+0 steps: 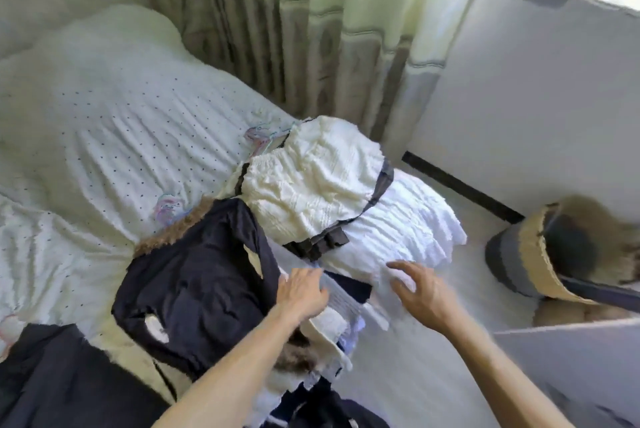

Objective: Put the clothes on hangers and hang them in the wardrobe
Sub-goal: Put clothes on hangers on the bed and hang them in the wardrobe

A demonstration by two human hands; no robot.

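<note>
Saw a heap of clothes (277, 254) piled at the near right corner of the bed (104, 109). On top, close to the right edge, spotted a cream dress (311, 181) with dark trim, lying over a white frilly skirt (405, 230) hanging off that edge. Just left of the dress, found a dark jacket (194, 275) with a brown fuzzy collar, spread out flat. At the far end of the dress, noticed thin pink and blue shapes (261, 136) on the sheet, too blurry to name. Had the left hand (301, 292) palm down on a white striped cloth (341, 299) at the near side of the heap, between jacket and skirt. Could not tell pinching from plain resting there: too blurry. Held the right hand (420, 292) just beside it, fingers spread apart and holding nothing, fingertips at the white skirt. Saw a woven basket (526, 254) down on the floor, past the bed's right edge. Saw more dark cloth (52, 379) at the near left corner.
</note>
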